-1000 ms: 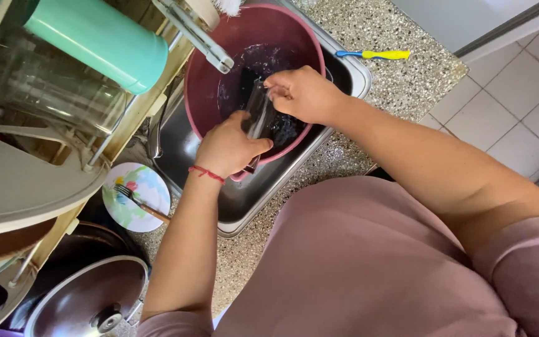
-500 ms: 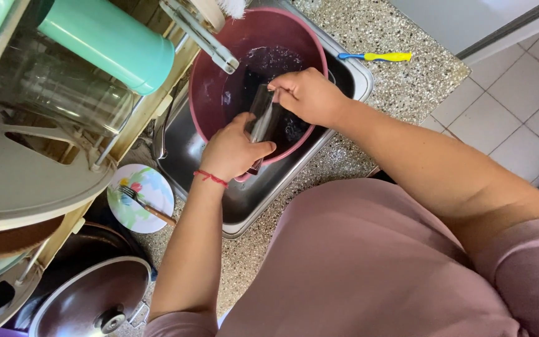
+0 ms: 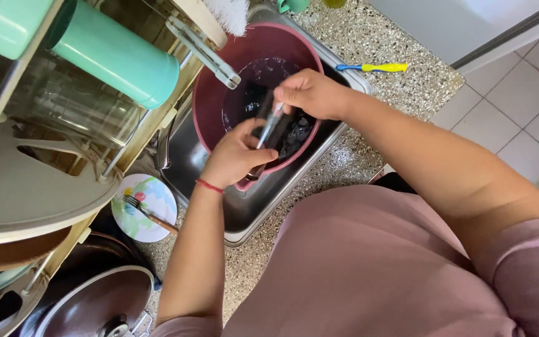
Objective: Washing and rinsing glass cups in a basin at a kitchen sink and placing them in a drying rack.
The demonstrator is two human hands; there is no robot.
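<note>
A dark pink plastic basin (image 3: 210, 87) holding dark soapy water sits in a steel sink (image 3: 244, 209). Over the basin my left hand (image 3: 235, 156) grips the lower end of a slim metal utensil (image 3: 268, 128) and my right hand (image 3: 313, 93) holds its upper end, both hands closed around it. A dark wet item (image 3: 291, 134) lies in the water just under the utensil. A red string band (image 3: 209, 186) circles my left wrist. The utensil's exact kind is hard to tell.
A metal tap (image 3: 204, 53) reaches over the basin. A teal cup (image 3: 116, 56) lies on a dish rack at left. A flowered plate with a fork (image 3: 141, 215) and a pot lid (image 3: 95, 306) sit lower left. A yellow-blue utensil (image 3: 372, 67) rests on the speckled counter.
Both hands have lifted a little and turned the metal utensil more upright over the basin; the view has shifted slightly.
</note>
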